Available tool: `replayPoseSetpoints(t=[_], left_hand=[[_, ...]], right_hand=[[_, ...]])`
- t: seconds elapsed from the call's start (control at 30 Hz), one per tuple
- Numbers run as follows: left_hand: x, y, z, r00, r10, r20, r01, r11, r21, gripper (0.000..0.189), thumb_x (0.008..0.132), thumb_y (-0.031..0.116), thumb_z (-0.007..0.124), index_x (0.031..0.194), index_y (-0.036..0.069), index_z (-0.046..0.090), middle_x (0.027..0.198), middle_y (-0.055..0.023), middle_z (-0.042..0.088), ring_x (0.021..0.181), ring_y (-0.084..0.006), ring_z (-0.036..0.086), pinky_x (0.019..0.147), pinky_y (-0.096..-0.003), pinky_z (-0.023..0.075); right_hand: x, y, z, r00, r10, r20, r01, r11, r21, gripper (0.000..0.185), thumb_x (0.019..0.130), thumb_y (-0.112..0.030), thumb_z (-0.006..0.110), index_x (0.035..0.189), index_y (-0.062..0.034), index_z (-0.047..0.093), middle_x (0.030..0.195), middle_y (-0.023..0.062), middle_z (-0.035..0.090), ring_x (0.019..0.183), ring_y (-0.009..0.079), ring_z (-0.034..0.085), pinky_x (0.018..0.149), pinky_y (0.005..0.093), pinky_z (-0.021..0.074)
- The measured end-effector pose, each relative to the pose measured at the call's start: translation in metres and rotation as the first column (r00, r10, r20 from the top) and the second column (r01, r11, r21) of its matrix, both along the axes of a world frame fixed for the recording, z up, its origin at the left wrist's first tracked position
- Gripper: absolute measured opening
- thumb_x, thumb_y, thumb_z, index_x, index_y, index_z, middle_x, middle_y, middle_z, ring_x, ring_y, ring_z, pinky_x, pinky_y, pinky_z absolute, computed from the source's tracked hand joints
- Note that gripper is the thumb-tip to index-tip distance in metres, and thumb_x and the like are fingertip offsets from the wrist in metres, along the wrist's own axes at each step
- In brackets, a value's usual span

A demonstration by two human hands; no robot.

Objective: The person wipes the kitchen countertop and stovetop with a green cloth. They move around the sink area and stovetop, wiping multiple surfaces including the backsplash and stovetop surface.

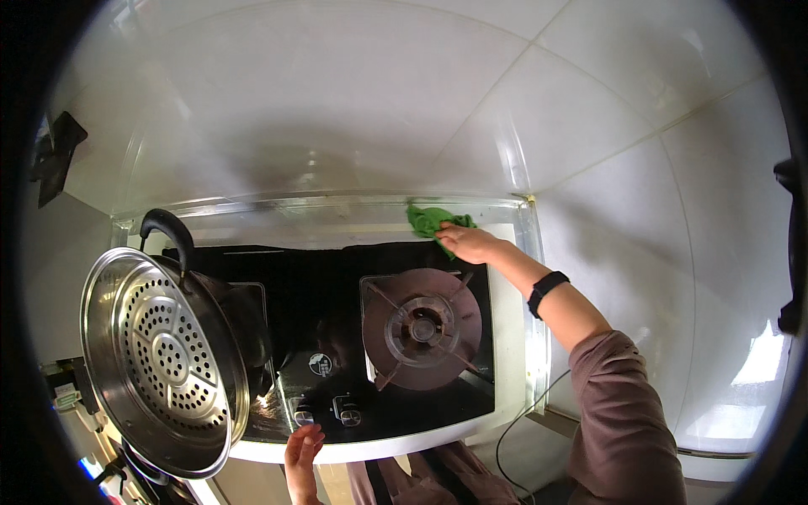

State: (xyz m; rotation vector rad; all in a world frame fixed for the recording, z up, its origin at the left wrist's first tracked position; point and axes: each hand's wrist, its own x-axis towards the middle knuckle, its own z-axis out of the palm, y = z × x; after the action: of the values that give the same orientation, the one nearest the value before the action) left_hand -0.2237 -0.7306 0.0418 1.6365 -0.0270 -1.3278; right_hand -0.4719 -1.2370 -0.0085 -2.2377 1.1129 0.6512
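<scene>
My right hand (466, 242) presses a crumpled green cloth (430, 219) onto the strip behind the black glass gas cooktop (309, 303), near its back right corner. The arm reaches past the right burner (423, 328), a round brown ring with a metal centre. At the cooktop's front edge is my left hand (304, 445), its fingers loosely curled beside the left control knob (304, 416). It holds nothing that I can see, and whether it touches the knob I cannot tell. Another knob (350, 416) sits just to the right.
A large steel steamer pot (164, 360) with a perforated insert and black handle (170, 230) covers the left burner area. Pale wall panels (353, 126) rise behind and to the right (625, 252). A thin dark cable (505, 435) hangs at the counter's front right.
</scene>
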Motion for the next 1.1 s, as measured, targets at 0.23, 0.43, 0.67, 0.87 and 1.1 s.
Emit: replayPoseSetpoints(t=[0.23,0.43,0.67,0.87,1.1], left_hand=[[-0.011,-0.012,-0.002,0.999,-0.007,-0.035,0.007,1.0,0.009,0.026,0.101,0.023,0.055,0.121,0.006,0.059,0.12,-0.0083,0.065,0.106,-0.0184,0.062,0.093,-0.0328,0.0476],[-0.01,-0.013,-0.005,0.999,0.044,-0.011,-0.044,0.999,0.024,0.027,0.1,0.024,0.056,0.121,0.007,0.059,0.12,-0.0085,0.065,0.107,-0.0185,0.062,0.092,-0.0326,0.0474],[-0.022,-0.031,-0.003,0.998,0.057,-0.007,-0.056,0.997,0.048,0.029,0.1,0.022,0.057,0.122,0.004,0.06,0.119,-0.0099,0.066,0.106,-0.0184,0.063,0.093,-0.0309,0.0485],[-0.033,-0.054,0.006,0.994,-0.104,-0.039,0.103,0.994,-0.048,0.031,0.101,0.023,0.056,0.124,0.003,0.06,0.119,-0.0097,0.066,0.106,-0.0177,0.062,0.092,-0.0291,0.0471],[-0.011,-0.04,0.0,0.96,-0.279,-0.014,0.276,0.957,-0.09,0.03,0.103,0.022,0.051,0.127,0.007,0.058,0.124,-0.0086,0.063,0.11,-0.0174,0.061,0.097,-0.0324,0.0471]], right_hand=[[-0.067,0.006,-0.029,0.969,-0.06,0.241,0.15,0.916,-0.373,0.043,0.078,0.002,0.061,0.119,-0.0099,0.059,0.131,0.012,0.054,0.108,0.0349,0.059,0.093,0.0434,0.049],[-0.057,-0.022,-0.018,0.942,-0.206,0.266,0.324,0.768,-0.552,0.038,0.069,0.011,0.061,0.102,-0.0062,0.067,0.11,0.0141,0.065,0.102,0.0361,0.062,0.087,0.0455,0.0521],[-0.081,-0.023,-0.06,0.926,-0.278,0.255,0.369,0.808,-0.459,0.061,0.077,0.003,0.061,0.134,-0.015,0.048,0.153,0.0153,0.036,0.134,0.0442,0.041,0.107,0.0452,0.0423],[-0.098,0.022,-0.046,0.885,-0.406,0.229,0.466,0.791,-0.396,0.046,0.078,0.005,0.053,0.121,-0.0116,0.056,0.15,0.0168,0.04,0.122,0.0405,0.052,0.097,0.0449,0.048],[-0.138,0.154,-0.042,0.841,-0.494,0.221,0.54,0.743,-0.395,0.029,0.074,0.002,0.06,0.101,-0.007,0.062,0.137,0.0124,0.053,0.111,0.0367,0.059,0.088,0.0458,0.0513]])
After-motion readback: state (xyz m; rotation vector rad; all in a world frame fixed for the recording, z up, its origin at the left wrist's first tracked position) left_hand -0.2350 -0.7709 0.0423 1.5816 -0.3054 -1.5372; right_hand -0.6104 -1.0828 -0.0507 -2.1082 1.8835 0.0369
